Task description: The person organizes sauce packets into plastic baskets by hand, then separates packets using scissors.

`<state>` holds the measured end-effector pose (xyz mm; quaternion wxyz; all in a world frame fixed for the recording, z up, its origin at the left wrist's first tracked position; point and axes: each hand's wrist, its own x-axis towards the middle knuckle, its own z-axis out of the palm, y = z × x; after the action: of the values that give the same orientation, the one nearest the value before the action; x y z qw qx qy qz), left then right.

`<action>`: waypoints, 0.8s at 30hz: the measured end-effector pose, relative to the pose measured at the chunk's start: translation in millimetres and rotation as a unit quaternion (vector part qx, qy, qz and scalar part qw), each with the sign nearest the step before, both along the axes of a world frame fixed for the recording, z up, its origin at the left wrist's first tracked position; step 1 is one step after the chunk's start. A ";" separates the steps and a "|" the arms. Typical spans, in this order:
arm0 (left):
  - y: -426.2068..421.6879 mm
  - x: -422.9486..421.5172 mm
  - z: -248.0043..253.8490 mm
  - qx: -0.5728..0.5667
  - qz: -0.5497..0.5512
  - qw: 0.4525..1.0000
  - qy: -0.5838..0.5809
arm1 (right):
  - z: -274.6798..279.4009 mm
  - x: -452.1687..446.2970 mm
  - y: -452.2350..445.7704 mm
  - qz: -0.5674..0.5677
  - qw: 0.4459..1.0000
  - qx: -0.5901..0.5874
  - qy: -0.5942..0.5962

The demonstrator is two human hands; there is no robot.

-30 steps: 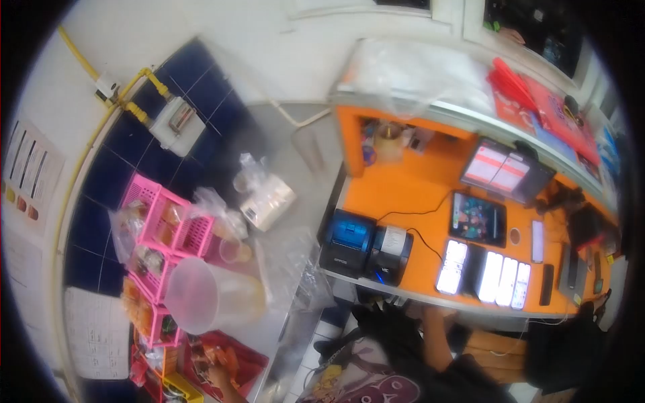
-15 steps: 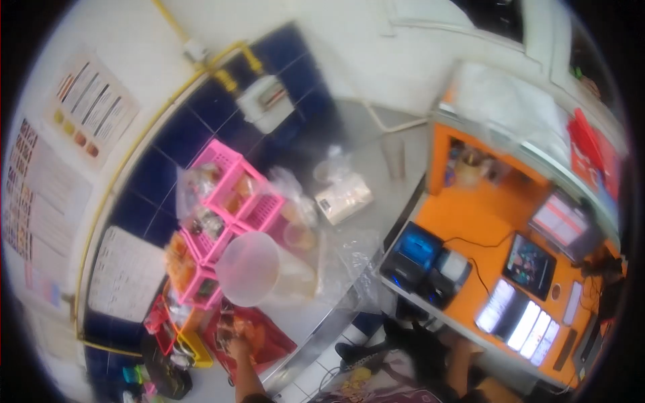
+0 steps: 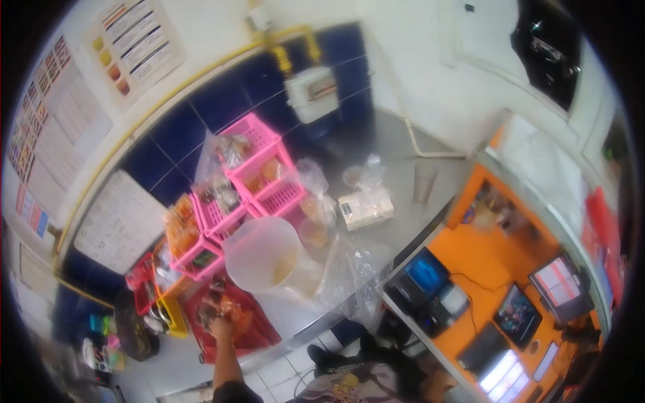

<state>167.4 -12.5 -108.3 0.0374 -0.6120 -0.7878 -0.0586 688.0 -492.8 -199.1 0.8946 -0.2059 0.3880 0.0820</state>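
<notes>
From where I stand, the person's bare left hand [image 3: 220,327] reaches in from the near side over a flat, glossy red plastic bag [image 3: 259,334] on the left part of the grey metal counter [image 3: 289,314]. Orange-brown packets [image 3: 236,318] lie on the bag, by the fingertips. I cannot tell whether the grip is clasped on one or merely touching; the blur hides it. The right hand I can't make out at all.

The red bag lies close to the counter's near edge, so a careless pull could drag it over, packets and all. Slick plastic on smooth metal would give little hold.

Just left of the bag, a yellow plastic basket [image 3: 178,324] leaves the hand little room; a sideways knock might shift it.

A bit farther and to the right, a big translucent plastic container [image 3: 262,258] looms over the bag's far side. If the forearm swings right, it could bump it, and whatever yellowish stuff shows inside might spill. The crumpled clear plastic bag [image 3: 366,269] beside it could snag too.

Behind, the bright pink slatted baskets [image 3: 285,201] are crammed with wrapped goods; a jolt to the container could nudge them and tumble something loose.
</notes>
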 end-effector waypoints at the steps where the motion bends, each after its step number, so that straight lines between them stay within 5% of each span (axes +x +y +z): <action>1: 0.0 -0.8 2.0 -0.011 -0.020 0.999 -0.024 | 0.2 -3.6 -2.7 0.005 1.000 -0.005 0.002; 11: -7.0 23.4 32.5 -0.090 0.077 0.990 -0.079 | 5.1 -5.4 -7.8 0.037 0.999 -0.027 0.004; 20: -7.1 24.8 38.5 -0.106 0.049 0.991 -0.070 | 7.7 -9.1 -7.8 0.038 0.999 -0.023 0.007; 24: -0.8 4.8 3.1 -0.039 0.021 0.997 -0.059 | 6.6 -11.9 -9.8 0.037 0.999 -0.019 0.005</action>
<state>172.2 -13.3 -105.2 -0.0323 -0.5921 -0.8028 -0.0630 676.1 -502.6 -192.5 0.8851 -0.2363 0.3859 0.1085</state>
